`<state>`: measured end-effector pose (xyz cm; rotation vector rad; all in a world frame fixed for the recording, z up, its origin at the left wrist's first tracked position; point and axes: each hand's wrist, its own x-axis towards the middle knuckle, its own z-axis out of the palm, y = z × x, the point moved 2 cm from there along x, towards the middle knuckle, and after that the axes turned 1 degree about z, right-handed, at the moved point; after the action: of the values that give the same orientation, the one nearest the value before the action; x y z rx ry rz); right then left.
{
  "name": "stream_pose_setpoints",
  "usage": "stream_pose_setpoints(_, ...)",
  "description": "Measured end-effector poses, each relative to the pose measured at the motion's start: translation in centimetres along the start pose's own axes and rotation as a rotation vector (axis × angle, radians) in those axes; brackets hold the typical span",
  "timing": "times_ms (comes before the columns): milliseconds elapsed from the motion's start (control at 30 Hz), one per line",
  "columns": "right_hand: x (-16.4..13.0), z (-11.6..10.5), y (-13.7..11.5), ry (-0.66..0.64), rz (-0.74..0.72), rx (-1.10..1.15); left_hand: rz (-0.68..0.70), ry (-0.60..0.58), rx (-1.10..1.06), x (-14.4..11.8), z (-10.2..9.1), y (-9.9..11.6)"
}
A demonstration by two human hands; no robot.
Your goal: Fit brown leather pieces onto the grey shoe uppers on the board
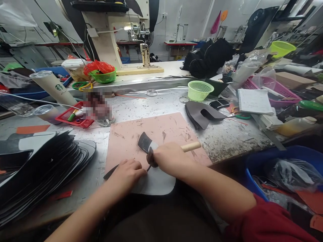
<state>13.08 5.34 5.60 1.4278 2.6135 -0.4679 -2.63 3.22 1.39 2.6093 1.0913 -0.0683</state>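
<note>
- A hammer [151,146] is gripped by the right hand [169,158], fingers clamped around its pale wooden handle; the broad dark steel head lies flat near the front of the pink mat [141,134].
- A grey-white piece [156,181] is pinned at the near edge of the desk [227,137] by the left hand [127,173], its fingers together and pressed flat on the piece.
- The piece lies partly on the mat, just under the hammer head, and its rounded corner overhangs the desk edge.
- A thin dark strip [111,172] is seen poking out beside the left hand.
- Progress, judged from the piles: a tall fanned stack [42,168] of dark curved pieces sits at the left, a few dark cut shapes [202,116] wait at the right; which pile is finished cannot be told.
- The mat is scuffed and streaked, matte; the desk top is scratched and speckled.
- A mesh green basket [200,90] stands well behind.
</note>
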Motion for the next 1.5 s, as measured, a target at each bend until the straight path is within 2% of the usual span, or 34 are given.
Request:
stream_pose_setpoints(67, -0.1, 0.0, 0.3, 0.043, 0.005, 0.021, 0.019, -0.052, -0.018, 0.3, -0.5, -0.4)
stream_pose_setpoints(167, -0.2, 0.0, 1.3, 0.003, 0.047, 0.006, 0.022, -0.062, -0.121, 1.1, -0.4, -0.5)
stream_pose_setpoints(233, -0.2, -0.2, 2.1, 0.031, 0.115, -0.030, -0.029, 0.025, -0.166, 1.8, 0.3, 0.0)
stream_pose_setpoints(300, -0.2, -0.5, 2.6, 0.115, 0.158, -0.065, -0.105, 0.184, -0.142, 2.3, 1.2, 0.7)
stream_pose_setpoints(367, -0.2, -0.4, 2.8, 0.119, 0.129, -0.070, -0.152, 0.294, -0.066, 2.6, 1.7, 1.6)
stream_pose_setpoints(400, -0.2, -0.4, 2.8, 0.092, 0.107, -0.071, -0.147, 0.300, -0.033, 2.6, 1.8, 2.0)
stream_pose_setpoints(467, -0.3, -0.2, 2.8, 0.032, 0.093, -0.077, -0.100, 0.238, -0.025, 2.6, 1.7, 2.4)
stream_pose_setpoints(533, -0.4, -0.2, 2.7, 0.061, 0.115, -0.082, -0.056, 0.176, -0.090, 2.5, 1.2, 2.3)
stream_pose_setpoints(600, -0.5, -0.2, 2.5, 0.075, 0.108, -0.068, -0.059, 0.164, -0.150, 2.4, 0.8, 1.9)
stream_pose_setpoints(733, -0.6, 0.0, 2.1, -0.012, 0.063, -0.030, -0.090, 0.131, -0.233, 2.1, 0.8, 0.8)
stream_pose_setpoints(800, -0.6, -0.1, 2.0, 0.041, 0.084, -0.027, -0.049, 0.105, -0.248, 2.0, 0.8, 0.5)
stream_pose_setpoints(867, -0.7, -0.4, 1.8, 0.066, 0.085, -0.027, 0.013, 0.102, -0.221, 1.9, 0.6, 0.3)
stream_pose_setpoints(1000, -0.9, -0.7, 1.4, -0.093, 0.064, -0.016, 0.087, 0.091, -0.182, 1.7, 0.1, -0.2)
stream_pose_setpoints(1133, -0.7, -0.9, 1.2, -0.013, 0.064, -0.004, 0.091, 0.045, -0.256, 1.7, -0.1, -0.9)
stream_pose_setpoints(1300, -0.5, -0.3, 0.9, -0.139, 0.011, -0.012, 0.154, 0.011, -0.274, 1.4, -0.4, -1.8)
stream_pose_setpoints(1433, -0.3, -0.1, 0.4, -0.043, 0.020, -0.012, 0.142, 0.032, -0.334, 0.9, -0.6, -2.3)
stream_pose_setpoints(1500, -0.2, 0.2, -0.2, -0.077, -0.018, -0.036, 0.138, 0.056, -0.367, 0.5, -0.6, -2.4)
